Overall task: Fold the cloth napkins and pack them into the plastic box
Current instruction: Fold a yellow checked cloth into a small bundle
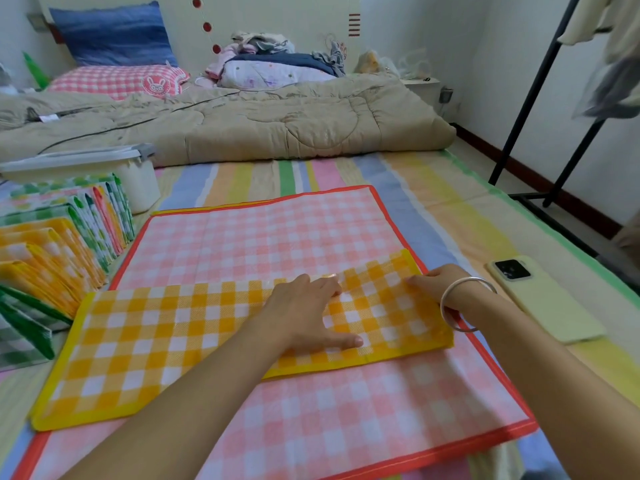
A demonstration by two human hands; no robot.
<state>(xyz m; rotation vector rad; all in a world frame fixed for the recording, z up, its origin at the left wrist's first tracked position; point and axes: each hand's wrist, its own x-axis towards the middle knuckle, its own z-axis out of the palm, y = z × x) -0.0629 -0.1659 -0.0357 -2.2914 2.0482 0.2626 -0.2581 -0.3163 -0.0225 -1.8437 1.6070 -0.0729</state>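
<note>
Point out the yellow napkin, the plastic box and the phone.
yellow napkin (145,341): head view, flat left half.
plastic box (142,188): head view, white side wall.
phone (550,303): head view, pale back cover.

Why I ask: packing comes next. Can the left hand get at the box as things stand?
Probably yes: the left hand lies flat on the yellow napkin, holding nothing; only low folded napkins stand before the box, whose lid looks on.
</note>
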